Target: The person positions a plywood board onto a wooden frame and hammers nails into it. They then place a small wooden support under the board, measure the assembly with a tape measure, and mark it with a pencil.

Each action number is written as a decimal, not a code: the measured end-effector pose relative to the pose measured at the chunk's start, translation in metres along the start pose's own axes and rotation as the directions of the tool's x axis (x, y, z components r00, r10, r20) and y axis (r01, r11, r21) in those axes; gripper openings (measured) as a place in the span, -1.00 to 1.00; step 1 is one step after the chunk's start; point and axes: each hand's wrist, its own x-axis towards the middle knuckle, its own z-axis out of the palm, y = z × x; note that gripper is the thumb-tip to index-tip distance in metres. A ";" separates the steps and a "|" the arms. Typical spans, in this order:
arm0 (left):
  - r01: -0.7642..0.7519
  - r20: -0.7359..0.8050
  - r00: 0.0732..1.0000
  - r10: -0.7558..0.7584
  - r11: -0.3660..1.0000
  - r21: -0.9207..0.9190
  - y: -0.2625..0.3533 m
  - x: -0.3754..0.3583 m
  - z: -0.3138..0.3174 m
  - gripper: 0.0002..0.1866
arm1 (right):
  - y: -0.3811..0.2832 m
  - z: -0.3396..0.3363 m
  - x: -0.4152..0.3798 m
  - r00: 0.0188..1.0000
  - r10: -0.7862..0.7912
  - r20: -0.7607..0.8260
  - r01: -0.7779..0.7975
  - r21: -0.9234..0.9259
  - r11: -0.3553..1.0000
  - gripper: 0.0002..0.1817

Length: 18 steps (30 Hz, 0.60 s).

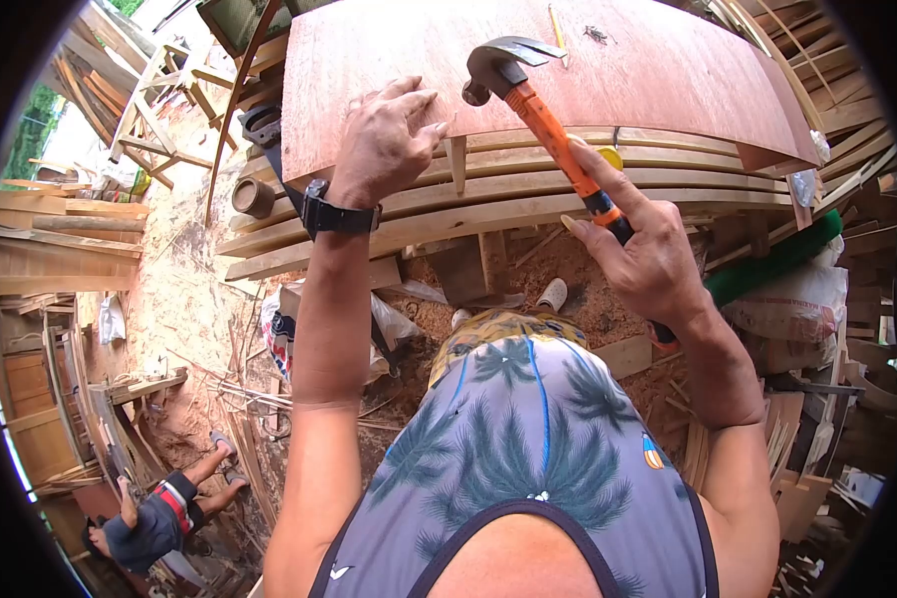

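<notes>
My right hand [643, 239] grips the orange and black handle of a claw hammer [548, 125], raised over the front edge of a reddish plywood sheet [369, 50]. My left hand [389, 135], with a black watch on its wrist, rests on the sheet near that edge, fingers apart. Just right of its thumb a thin nail [455, 117] seems to stand at the edge; whether the fingers touch it is unclear. A yellow pencil [557, 32] and a small pile of nails [598, 36] lie on the sheet, beyond the hammer head.
Long wooden strips [508, 189] lie stacked below the sheet's front edge. A brown cup-like container [253, 198] stands at their left end. Another person [159, 518] is at the lower left. Wood frames, planks and shavings surround the workplace; a green roll [777, 261] lies at the right.
</notes>
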 end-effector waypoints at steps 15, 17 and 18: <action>-0.089 -0.180 0.973 0.143 0.956 0.278 0.005 -0.027 0.024 -0.50 | 0.009 0.005 0.005 0.999 -0.053 0.000 0.053 0.067 0.996 -0.27; -0.103 -0.184 0.970 0.162 0.950 0.294 0.005 -0.028 0.024 -0.50 | 0.010 0.005 0.004 0.999 -0.010 0.034 0.008 0.066 0.998 -0.28; -0.113 -0.186 0.966 0.177 0.943 0.313 0.005 -0.028 0.025 -0.51 | 0.012 0.006 0.003 0.999 -0.016 0.027 0.015 0.056 0.998 -0.28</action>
